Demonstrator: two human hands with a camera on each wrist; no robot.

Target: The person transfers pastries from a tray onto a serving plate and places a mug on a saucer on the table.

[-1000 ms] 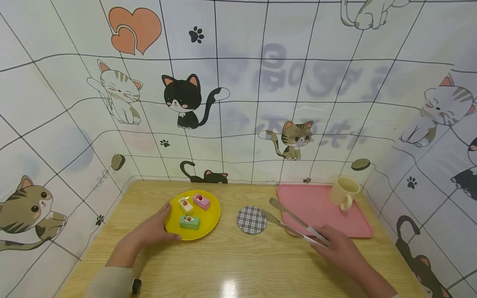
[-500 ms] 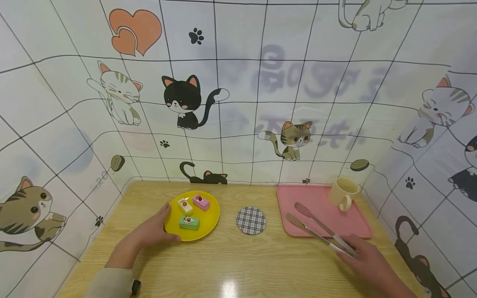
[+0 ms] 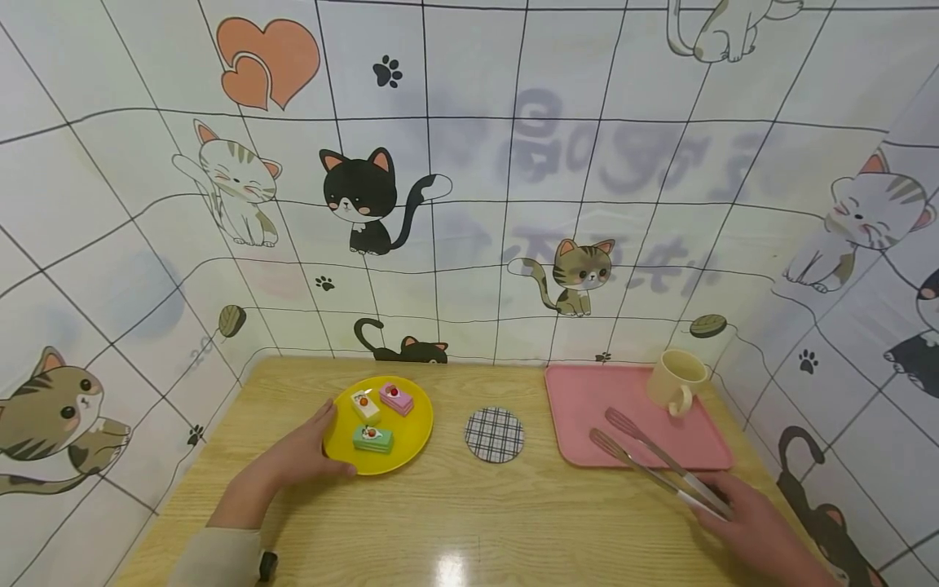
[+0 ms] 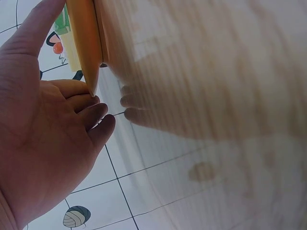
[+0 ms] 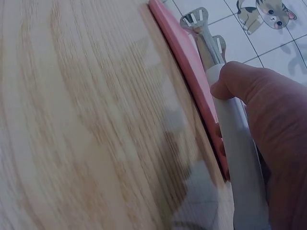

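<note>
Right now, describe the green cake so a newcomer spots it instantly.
On the wooden table, find the yellow plate at the left hand. The green cake is frontmost, with the pink cake and cream cake behind it.

Head view bright, glare spot low on tabletop (image 3: 451,564); wrist views dimmer, softer.

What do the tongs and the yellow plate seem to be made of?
The tongs: probably metal, from their silvery sheen; the smooth, white handles look like plastic. The yellow plate: likely smooth plastic, judging by its even colour and thin rim.
</note>
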